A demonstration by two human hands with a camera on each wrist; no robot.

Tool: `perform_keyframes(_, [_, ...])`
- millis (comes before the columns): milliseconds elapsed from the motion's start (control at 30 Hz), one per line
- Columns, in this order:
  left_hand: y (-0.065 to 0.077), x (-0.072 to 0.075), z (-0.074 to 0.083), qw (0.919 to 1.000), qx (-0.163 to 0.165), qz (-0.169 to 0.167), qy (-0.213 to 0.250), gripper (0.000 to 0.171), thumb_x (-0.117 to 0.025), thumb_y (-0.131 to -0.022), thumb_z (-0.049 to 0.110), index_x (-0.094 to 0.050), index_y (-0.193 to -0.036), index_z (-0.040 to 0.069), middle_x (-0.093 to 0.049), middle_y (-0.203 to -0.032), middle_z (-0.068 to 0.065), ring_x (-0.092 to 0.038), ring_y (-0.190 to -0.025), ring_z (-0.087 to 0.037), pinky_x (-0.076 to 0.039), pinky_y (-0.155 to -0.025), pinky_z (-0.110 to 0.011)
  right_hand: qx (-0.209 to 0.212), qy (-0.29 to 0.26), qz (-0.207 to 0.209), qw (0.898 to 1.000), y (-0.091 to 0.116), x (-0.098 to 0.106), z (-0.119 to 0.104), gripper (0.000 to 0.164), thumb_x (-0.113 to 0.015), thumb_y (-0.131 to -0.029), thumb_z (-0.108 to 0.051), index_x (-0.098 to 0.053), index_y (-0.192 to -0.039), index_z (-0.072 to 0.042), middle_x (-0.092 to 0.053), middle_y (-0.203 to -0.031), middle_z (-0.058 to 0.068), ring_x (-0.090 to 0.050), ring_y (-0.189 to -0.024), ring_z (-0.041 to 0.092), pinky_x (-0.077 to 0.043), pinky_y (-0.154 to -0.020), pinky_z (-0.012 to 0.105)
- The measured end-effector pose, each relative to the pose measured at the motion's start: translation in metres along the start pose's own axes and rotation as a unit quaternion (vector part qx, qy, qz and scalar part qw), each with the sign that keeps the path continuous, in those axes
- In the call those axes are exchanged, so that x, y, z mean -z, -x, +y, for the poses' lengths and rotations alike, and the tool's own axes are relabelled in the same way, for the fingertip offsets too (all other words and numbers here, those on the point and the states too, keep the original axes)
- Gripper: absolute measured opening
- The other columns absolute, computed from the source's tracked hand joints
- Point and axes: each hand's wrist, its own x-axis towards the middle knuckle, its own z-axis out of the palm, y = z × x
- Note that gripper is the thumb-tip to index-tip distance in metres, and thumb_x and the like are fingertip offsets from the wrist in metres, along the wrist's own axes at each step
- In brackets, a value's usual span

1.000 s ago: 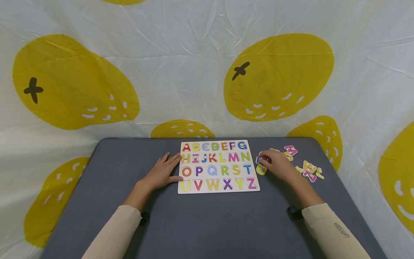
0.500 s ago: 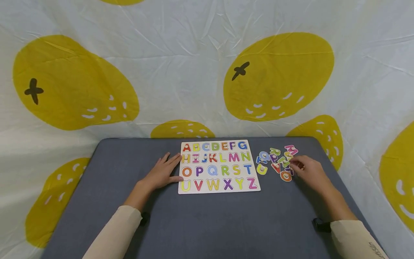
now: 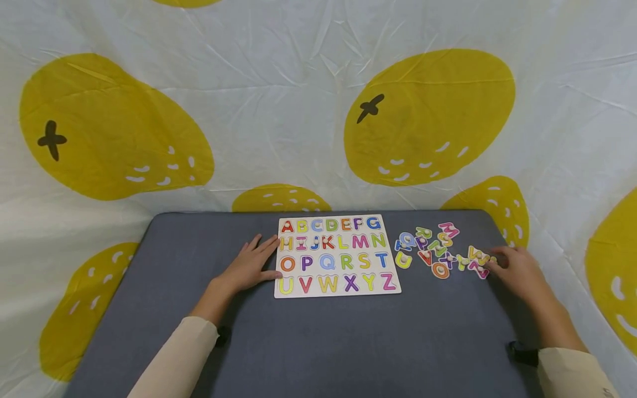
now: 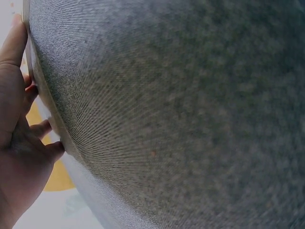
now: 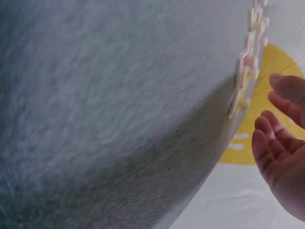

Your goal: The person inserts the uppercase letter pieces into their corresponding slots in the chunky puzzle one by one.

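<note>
An alphabet puzzle board point(image 3: 318, 272) lies flat on the table, with pegged letter pieces seated in its upper part. My left hand point(image 3: 249, 265), fingers spread, touches the board's left edge; the left wrist view shows the same hand point(image 4: 24, 129) there. Right of the board lie loose letter pieces, among them a yellow U point(image 3: 403, 260), an orange O point(image 3: 440, 270) and a pink M point(image 3: 449, 230). My right hand point(image 3: 520, 271) is by the rightmost cluster, nearest a yellow W point(image 3: 476, 255). In the right wrist view, its loosely bent fingers point(image 5: 274, 138) hold nothing, apart from the pegged pieces point(image 5: 245, 71).
The dark grey table point(image 3: 318, 348) spreads out in front of the board. Behind it hangs a white curtain point(image 3: 278, 127) with large yellow fruit prints. Some loose pieces overlap one another, and a blue Q point(image 3: 407, 239) lies close to the board's right edge.
My right hand has swept rightward from beside the board, over the loose pieces, to their far right end, uncovering those it hid. The left hand stays where it was.
</note>
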Motion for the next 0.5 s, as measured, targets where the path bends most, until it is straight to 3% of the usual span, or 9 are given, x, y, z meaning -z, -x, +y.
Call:
perform_keyframes(167, [0.000,0.001,0.001,1.0000,-0.004,0.004,0.002,0.099,-0.070,-0.091,0.060,-0.025,-0.166,0.015,-0.025,-0.172,-0.006,-0.013,-0.158,-0.046,-0.016,-0.123,-0.069,-0.018,0.007,-0.015,1.000,0.002,-0.001,0.008,0.030,-0.076,-0.092,-0.013,-0.069,-0.107,0.011,-0.069,-0.085,0.021,-0.060,-0.078,0.035,-0.047,-0.070,0.045])
perform_keyframes(333, [0.001,0.002,0.002,1.0000,-0.003,0.006,0.005,0.098,-0.070,-0.091,0.059,-0.026,-0.165,0.014,-0.026,-0.172,-0.006,-0.013,-0.158,-0.046,-0.016,-0.123,-0.069,-0.044,0.008,-0.027,0.999,0.002,-0.001,0.008,0.027,-0.075,-0.094,-0.016,-0.068,-0.102,0.009,-0.066,-0.080,0.015,-0.058,-0.074,0.029,-0.044,-0.068,0.039])
perform_keyframes(500, [0.002,0.001,0.002,1.0000,-0.002,0.004,0.002,0.098,-0.070,-0.091,0.059,-0.026,-0.165,0.014,-0.025,-0.172,-0.005,-0.013,-0.158,-0.046,-0.016,-0.123,-0.069,-0.040,0.012,-0.034,0.999,0.000,-0.006,0.015,0.023,-0.073,-0.094,-0.013,-0.067,-0.100,0.009,-0.065,-0.078,0.013,-0.056,-0.071,0.025,-0.043,-0.066,0.037])
